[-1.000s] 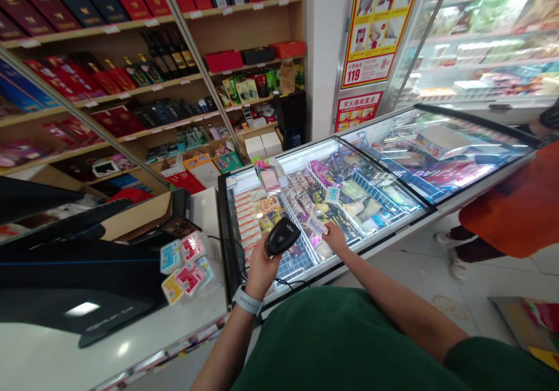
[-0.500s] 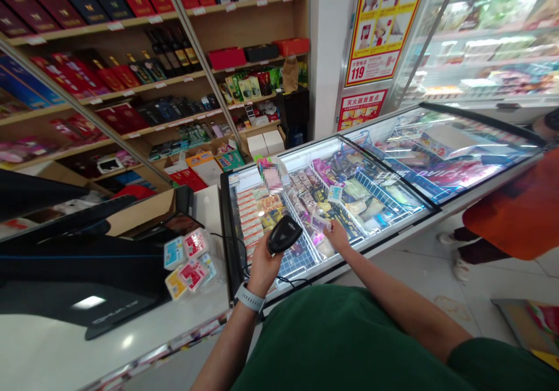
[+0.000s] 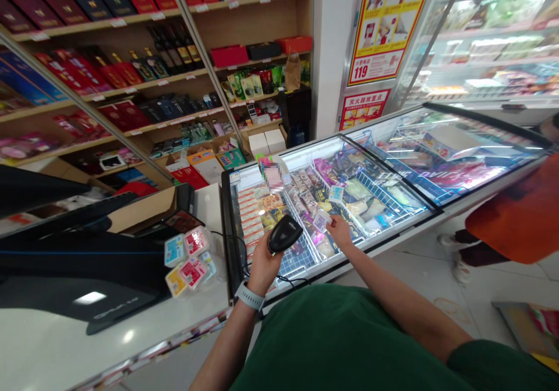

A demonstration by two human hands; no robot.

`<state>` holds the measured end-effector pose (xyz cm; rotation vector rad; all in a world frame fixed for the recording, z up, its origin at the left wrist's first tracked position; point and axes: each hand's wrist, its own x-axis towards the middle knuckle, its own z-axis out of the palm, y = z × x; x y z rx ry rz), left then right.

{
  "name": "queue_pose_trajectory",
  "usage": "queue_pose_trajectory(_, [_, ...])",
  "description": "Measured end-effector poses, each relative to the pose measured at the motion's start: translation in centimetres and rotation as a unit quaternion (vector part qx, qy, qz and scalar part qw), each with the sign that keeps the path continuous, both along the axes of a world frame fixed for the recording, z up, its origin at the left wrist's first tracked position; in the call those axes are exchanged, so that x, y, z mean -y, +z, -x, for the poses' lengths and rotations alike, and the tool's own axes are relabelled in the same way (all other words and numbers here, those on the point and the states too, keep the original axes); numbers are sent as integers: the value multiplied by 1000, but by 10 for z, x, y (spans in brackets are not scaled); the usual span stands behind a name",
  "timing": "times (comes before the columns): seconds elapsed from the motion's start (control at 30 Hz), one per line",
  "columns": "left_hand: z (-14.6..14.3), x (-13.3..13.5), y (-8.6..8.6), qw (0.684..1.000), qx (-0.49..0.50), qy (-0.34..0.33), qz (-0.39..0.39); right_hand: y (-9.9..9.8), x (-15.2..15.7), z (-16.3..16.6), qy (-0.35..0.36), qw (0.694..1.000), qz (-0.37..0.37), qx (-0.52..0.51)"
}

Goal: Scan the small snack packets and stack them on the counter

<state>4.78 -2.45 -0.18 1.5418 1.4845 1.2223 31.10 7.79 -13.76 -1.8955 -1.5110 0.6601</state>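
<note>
My left hand (image 3: 262,265) is closed round the grip of a black barcode scanner (image 3: 284,233), held above the near end of a glass-topped chest freezer (image 3: 395,237). A cable hangs from the scanner. My right hand (image 3: 339,230) pinches a small pale packet (image 3: 322,220) over the freezer glass, just right of the scanner head. Under the glass lie several wrapped frozen items in white wire baskets (image 3: 301,257). A white watch (image 3: 249,297) is on my left wrist.
A white counter (image 3: 65,344) at left carries a black till screen (image 3: 65,263) and small coloured packs (image 3: 187,260). Shelves of boxes and bottles (image 3: 131,71) fill the back wall. A person in orange (image 3: 515,216) stands by the freezer's right end. Upright fridges (image 3: 480,42) stand behind.
My right hand has lifted slightly and brought the small packet up toward the scanner head. The scanner hand has barely shifted.
</note>
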Motion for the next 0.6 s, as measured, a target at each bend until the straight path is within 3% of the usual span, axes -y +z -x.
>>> queue_pose_trajectory(0.3, [1, 0, -4, 1000, -5, 3, 4, 10, 0, -2, 57, 990, -77, 99])
queue_pose_trajectory(0.47, [0, -1, -6, 1000, 3, 7, 7, 18, 6, 9, 99, 981, -7, 168])
queue_pose_trajectory(0.6, [1, -2, -7, 1000, 12, 7, 10, 20, 5, 11, 108, 983, 28, 147])
